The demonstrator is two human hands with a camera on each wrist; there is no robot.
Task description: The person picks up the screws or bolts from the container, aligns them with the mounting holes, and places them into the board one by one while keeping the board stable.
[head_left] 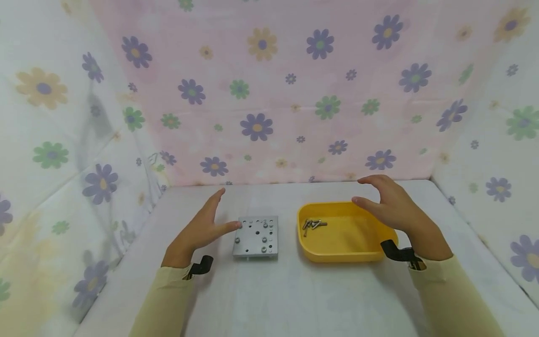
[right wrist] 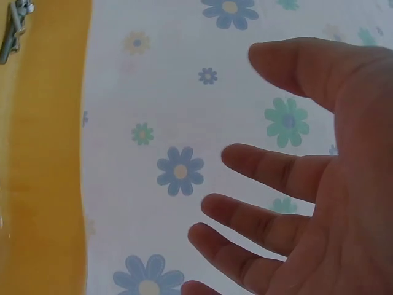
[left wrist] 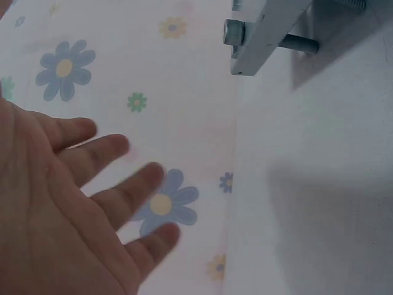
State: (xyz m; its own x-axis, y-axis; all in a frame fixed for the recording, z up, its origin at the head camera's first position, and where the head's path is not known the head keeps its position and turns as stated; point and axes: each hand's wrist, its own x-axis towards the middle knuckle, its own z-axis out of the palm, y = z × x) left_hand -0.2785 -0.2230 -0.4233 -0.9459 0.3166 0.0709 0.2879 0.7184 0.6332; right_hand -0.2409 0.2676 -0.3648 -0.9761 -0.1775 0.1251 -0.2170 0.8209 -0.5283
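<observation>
A silver metal plate (head_left: 252, 234) with drilled holes and several bolts set in it stands on the white table. In the left wrist view a bolt (left wrist: 234, 32) pokes out below the plate (left wrist: 264, 43). My left hand (head_left: 204, 229) is spread beside the plate's left edge, its thumb tip at the upper left corner; touching or not, I cannot tell. A yellow tray (head_left: 309, 257) sits to the right, with several loose bolts (head_left: 312, 224) at its left end. Above the tray's right side my right hand (head_left: 393, 206) hovers with fingers apart, holding nothing.
Flower-printed cloth (head_left: 278, 140) hangs behind the table and along both sides. The white tabletop (head_left: 286, 299) runs toward me in front of the plate and tray. Each wrist carries a black camera mount (head_left: 202, 266).
</observation>
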